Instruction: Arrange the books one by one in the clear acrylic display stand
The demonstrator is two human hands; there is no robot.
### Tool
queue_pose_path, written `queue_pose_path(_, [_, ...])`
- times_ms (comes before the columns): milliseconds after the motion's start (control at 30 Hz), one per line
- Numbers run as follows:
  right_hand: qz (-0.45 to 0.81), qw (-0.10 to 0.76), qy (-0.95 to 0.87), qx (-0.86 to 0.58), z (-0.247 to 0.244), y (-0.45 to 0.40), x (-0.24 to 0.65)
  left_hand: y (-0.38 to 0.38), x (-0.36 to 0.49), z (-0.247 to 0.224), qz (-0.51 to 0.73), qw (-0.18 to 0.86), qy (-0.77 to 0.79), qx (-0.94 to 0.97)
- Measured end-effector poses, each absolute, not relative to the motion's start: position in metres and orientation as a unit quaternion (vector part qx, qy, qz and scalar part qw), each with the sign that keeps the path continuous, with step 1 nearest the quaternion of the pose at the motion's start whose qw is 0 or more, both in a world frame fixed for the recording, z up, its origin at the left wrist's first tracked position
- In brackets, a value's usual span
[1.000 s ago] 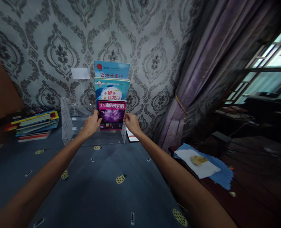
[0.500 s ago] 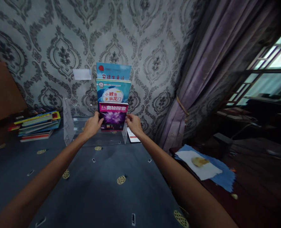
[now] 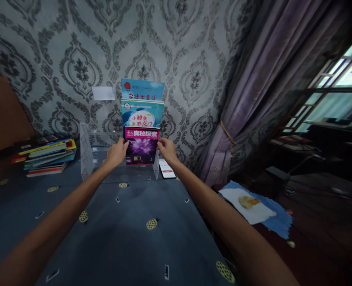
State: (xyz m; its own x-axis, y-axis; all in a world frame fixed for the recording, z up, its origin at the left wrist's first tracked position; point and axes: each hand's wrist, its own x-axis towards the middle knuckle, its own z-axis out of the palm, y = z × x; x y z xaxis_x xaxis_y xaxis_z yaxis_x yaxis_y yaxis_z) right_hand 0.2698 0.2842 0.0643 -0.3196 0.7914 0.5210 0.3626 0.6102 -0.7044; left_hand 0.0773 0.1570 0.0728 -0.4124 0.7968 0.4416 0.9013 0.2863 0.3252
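A purple and pink book stands upright at the front of a clear tiered display rack. My left hand grips its left edge, thumb on the cover. On the opposite edge, my right hand is closed with thumb and fingers pinching the book. Behind it, one tier higher, stands a turquoise book with a white oval on its cover. A light blue book rises at the back, its lower part covered by the turquoise one.
A stack of books lies left of the rack, near a brown box. Right of the rack rests a phone with a lit screen. A blue cloth and white paper lie on a dark surface, beside a purple curtain.
The purple book has shifted very slightly, its top edge a little higher. My right hand has moved slightly up along its edge, and more of the phone now shows.
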Motion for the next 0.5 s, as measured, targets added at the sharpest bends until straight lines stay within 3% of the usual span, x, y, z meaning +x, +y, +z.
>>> queue_pose_path(500, [0.239,0.472,-0.756,-0.386,0.051,0.288,0.276,0.163,0.077,0.069,-0.273,0.098,-0.790,-0.541])
